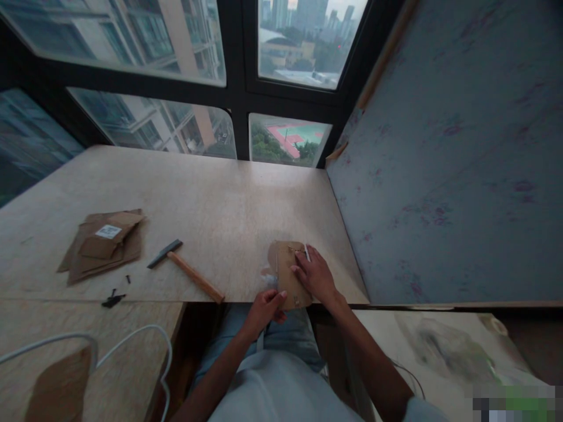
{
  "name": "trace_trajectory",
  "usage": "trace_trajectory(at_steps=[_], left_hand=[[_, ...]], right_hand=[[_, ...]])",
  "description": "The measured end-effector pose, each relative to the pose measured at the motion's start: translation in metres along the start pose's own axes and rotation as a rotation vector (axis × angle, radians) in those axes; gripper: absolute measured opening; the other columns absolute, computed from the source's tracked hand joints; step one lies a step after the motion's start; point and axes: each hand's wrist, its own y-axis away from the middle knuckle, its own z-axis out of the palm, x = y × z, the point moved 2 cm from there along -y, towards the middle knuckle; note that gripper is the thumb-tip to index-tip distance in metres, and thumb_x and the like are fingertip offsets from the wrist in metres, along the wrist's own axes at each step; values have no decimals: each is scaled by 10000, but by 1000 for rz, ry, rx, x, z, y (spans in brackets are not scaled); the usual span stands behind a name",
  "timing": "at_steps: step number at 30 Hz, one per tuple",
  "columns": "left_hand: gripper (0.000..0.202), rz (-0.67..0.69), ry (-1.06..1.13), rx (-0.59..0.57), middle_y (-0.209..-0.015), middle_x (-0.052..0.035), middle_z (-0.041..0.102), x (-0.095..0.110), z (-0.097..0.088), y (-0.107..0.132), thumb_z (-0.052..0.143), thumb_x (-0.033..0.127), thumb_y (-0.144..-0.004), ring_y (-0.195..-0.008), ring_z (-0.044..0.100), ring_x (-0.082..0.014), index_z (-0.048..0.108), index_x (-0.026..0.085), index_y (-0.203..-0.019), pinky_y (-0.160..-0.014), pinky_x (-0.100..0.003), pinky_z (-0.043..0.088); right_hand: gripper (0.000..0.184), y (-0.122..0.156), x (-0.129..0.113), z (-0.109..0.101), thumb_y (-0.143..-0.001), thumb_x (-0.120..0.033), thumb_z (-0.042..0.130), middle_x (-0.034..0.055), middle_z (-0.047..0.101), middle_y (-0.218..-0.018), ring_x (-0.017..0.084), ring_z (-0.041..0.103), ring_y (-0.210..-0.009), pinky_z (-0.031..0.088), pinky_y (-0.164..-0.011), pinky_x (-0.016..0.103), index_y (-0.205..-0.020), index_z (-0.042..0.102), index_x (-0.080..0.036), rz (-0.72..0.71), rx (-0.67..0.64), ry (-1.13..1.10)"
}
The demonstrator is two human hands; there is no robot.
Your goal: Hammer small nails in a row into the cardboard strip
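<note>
A small brown piece of cardboard point(289, 272) lies at the front edge of the table, its lower end reaching past that edge. Small dark marks run along its top end. My left hand point(267, 308) pinches its lower left edge between thumb and fingers. Across its upper right part rests my right hand point(315, 275), fingers bent. A thin white stick point(307, 252) shows at the right fingers; its kind is too small to make out. Just left of the cardboard sits a small pale, clear-looking item point(270, 279).
A hammer point(193, 275) with a wooden handle lies left of my hands. Further left are stacked brown paper packets point(105, 243), a small dark screw point(128, 279) and a black piece point(113, 300). A white cable point(145, 328) crosses the lower left surface. A patterned panel point(440, 176) stands at right.
</note>
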Motion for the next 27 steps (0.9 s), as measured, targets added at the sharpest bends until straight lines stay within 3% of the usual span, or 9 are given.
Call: trace_trajectory(at_steps=[9, 14, 20, 27], left_hand=[[535, 49, 13, -14, -525, 32, 539, 3, -2, 1, 710, 679, -638, -459, 596, -143, 587, 164, -713, -440, -243, 474], [547, 84, 3, -43, -538, 25, 545, 8, -2, -2, 706, 691, -635, -451, 576, -131, 607, 157, -695, -445, -243, 466], [561, 107, -9, -68, -490, 28, 512, 7, -4, -7, 703, 707, -633, -441, 553, -128, 606, 155, -653, -437, -231, 420], [571, 82, 29, -44, -506, 30, 520, 4, -1, -9, 710, 711, -619, -434, 538, -119, 628, 151, -691, -435, -230, 420]], right_hand=[[436, 3, 8, 7, -946, -392, 536, 164, 437, -1520, 327, 396, -1397, 363, -1114, 536, -1336, 602, -207, 31, 16, -88], [516, 12, 7, 15, -977, -430, 460, 182, 385, -1547, 306, 365, -1422, 362, -1126, 513, -1415, 517, -163, 111, 73, -153], [519, 14, -1, 19, -966, -428, 478, 143, 354, -1573, 279, 321, -1446, 321, -1152, 498, -1436, 490, -206, 143, 120, -207], [547, 16, 0, 23, -959, -447, 480, 164, 321, -1583, 314, 287, -1457, 312, -1145, 543, -1443, 468, -194, 209, 149, -212]])
